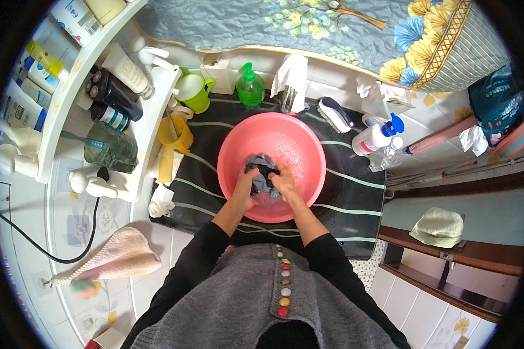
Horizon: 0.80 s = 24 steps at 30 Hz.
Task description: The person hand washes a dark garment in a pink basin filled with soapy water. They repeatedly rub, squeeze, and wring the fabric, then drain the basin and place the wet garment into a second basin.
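A pink plastic basin [308,135] stands before me on a black counter with pale wavy stripes [353,192]. Water [294,150] with bubbles fills part of it. Both hands are down inside the basin, gripping a bunched wet grey and black cloth [263,168]. My left hand [246,187] has the cloth's left side, its thumb on top. From the right, my right hand [284,181] grasps the same cloth. The fingers beneath the cloth are partly hidden.
Behind the basin are a green pump bottle [250,89], a metal cup [288,98] and a scrub brush [335,114]. A white bottle with a blue pump [369,139] stands right. Left are a yellow cup [181,133] and a loaded white shelf [146,144].
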Each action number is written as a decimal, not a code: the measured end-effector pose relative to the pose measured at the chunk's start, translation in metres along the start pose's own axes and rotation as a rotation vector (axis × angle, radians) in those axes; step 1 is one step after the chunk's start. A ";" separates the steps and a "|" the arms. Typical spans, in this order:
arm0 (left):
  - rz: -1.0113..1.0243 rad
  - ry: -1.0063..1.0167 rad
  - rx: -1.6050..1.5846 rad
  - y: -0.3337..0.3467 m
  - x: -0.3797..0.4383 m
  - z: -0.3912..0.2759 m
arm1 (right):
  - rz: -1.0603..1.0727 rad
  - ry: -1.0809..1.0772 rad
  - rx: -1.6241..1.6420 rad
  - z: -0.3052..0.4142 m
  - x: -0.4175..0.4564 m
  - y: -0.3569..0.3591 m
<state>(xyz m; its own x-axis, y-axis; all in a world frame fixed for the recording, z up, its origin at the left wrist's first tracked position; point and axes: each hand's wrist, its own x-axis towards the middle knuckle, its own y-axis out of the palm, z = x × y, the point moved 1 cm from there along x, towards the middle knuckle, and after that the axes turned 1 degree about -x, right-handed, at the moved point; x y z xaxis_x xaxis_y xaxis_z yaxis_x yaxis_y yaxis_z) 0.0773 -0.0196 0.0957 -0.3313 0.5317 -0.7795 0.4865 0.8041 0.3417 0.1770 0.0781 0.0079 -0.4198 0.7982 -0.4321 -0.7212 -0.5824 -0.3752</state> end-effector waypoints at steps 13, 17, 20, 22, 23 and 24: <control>0.367 -0.054 -0.465 -0.030 0.068 0.038 | -0.158 -0.432 -0.177 0.084 -0.061 0.016; 0.231 0.088 -0.079 -0.013 0.039 0.019 | -0.313 -0.455 -0.175 0.038 -0.025 -0.002; 0.289 0.111 0.011 0.005 0.011 -0.005 | -0.333 -0.138 0.128 -0.009 0.004 -0.012; 0.348 0.140 0.025 0.011 -0.001 -0.013 | -0.271 0.045 0.375 -0.008 0.002 -0.017; 0.390 0.140 0.001 0.015 -0.006 -0.018 | -0.239 0.138 0.500 -0.005 -0.002 -0.018; 0.439 0.137 -0.020 0.020 -0.009 -0.021 | -0.169 0.233 0.732 -0.004 -0.005 -0.016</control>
<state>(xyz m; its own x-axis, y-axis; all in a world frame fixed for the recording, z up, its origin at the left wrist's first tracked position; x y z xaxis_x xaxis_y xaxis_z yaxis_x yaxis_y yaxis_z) 0.0731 -0.0024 0.1206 -0.2017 0.8526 -0.4821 0.5897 0.4987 0.6352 0.1930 0.0832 0.0125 -0.2042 0.7671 -0.6082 -0.9785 -0.1418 0.1497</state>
